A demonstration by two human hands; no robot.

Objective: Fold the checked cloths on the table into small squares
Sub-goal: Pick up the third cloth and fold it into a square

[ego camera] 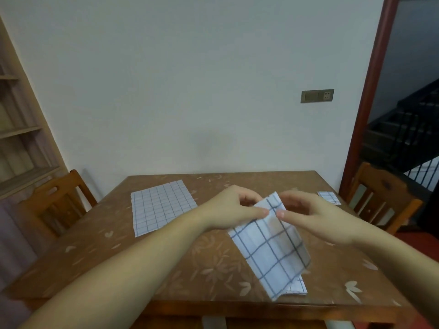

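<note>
A white cloth with dark blue checks (270,248) is folded into a long strip; its near end lies by the table's front edge and its far end is lifted. My left hand (232,207) pinches that raised end from the left, and my right hand (311,214) pinches it from the right, thumbs nearly meeting. A second checked cloth (161,207) lies spread flat at the left of the brown table (142,264). A small folded checked square (329,197) sits at the far right edge.
Wooden chairs stand at the table's left (57,203) and right (382,198) sides. A white wall runs behind the table, shelves (21,131) at the far left, and a doorway with dark stairs (408,129) at the right.
</note>
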